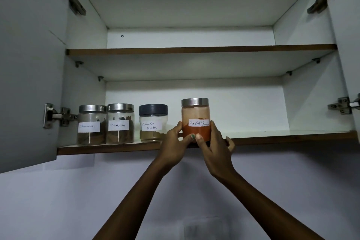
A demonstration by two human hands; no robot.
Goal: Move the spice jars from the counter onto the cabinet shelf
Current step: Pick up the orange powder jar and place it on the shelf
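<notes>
From the head view, you hold the red chilli jar (196,121) between your left hand (174,147) and right hand (213,147), thumbs pinching its front low down, likely to steady it as its base meets the lower shelf (124,147) edge. It stands upright, just right of the coriander jar (153,122); two cinnamon jars (106,124) touch further left. All are clear, round and paper-labelled, three with brushed metal lids, one with dark plastic

I am looking up at a pale lilac wall (58,200) lying in dim light beneath a white cabinet (194,99) whose two doors (29,64) are hanging open on metal hinges (58,116).
</notes>
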